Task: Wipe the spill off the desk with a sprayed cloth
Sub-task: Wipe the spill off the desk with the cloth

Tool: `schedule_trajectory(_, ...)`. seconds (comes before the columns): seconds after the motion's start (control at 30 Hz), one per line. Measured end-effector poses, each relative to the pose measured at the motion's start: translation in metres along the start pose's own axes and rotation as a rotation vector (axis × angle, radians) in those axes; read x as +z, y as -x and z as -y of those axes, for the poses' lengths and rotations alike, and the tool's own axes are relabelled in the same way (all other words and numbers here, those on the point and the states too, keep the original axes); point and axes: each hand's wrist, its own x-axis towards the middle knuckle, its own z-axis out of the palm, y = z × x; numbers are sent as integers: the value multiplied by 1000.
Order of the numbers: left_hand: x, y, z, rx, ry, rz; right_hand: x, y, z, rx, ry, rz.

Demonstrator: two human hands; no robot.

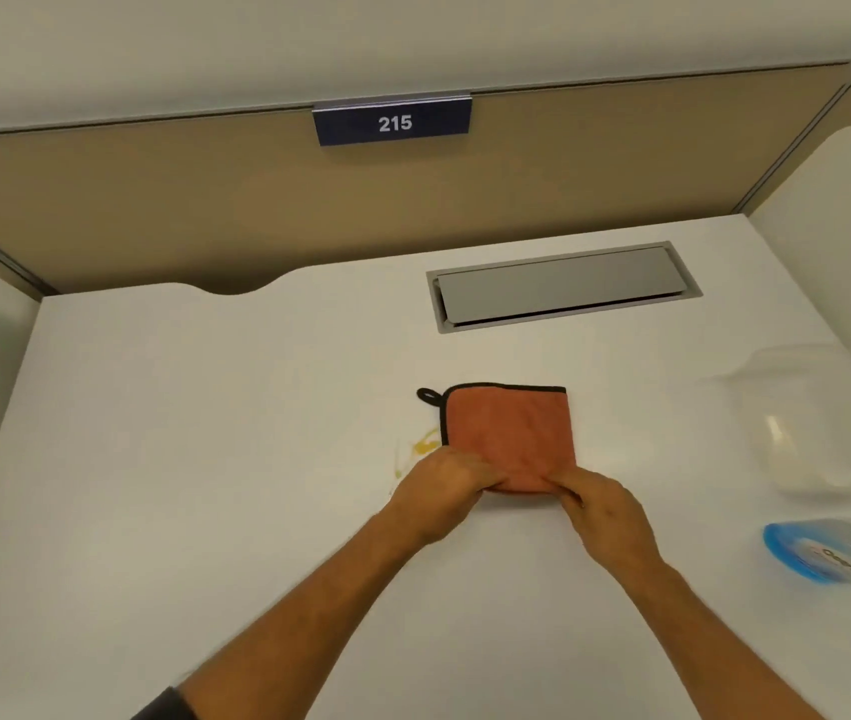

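An orange cloth [509, 433] with a black border and a black hanging loop lies folded flat on the white desk [205, 459]. My left hand [439, 488] pinches its near left corner and my right hand [605, 506] pinches its near right corner. A yellowish spill [421, 446] smears the desk just left of the cloth, partly under my left hand. A white translucent spray bottle [808, 433] stands blurred at the right.
A grey cable hatch [563, 285] is set into the desk at the back. A blue-rimmed plastic packet [839, 556] lies at the right edge. A tan partition with a "215" sign [393, 122] closes the back.
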Motion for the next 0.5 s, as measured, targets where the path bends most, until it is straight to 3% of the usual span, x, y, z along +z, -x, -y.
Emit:
schedule_trajectory(0.1, 21, 33, 23, -114, 68, 14, 22, 8, -2, 125, -13, 86)
schedule_trajectory(0.2, 19, 75, 68, -336, -29, -153, 24, -5, 11, 213, -81, -5)
schedule_trajectory(0.33, 14, 125, 131, -636, -182, -126, 40, -48, 28, 191, -155, -76)
schedule_trajectory(0.5, 36, 134, 137, -752, -230, -96, 91, -83, 33, 262, 248, 47)
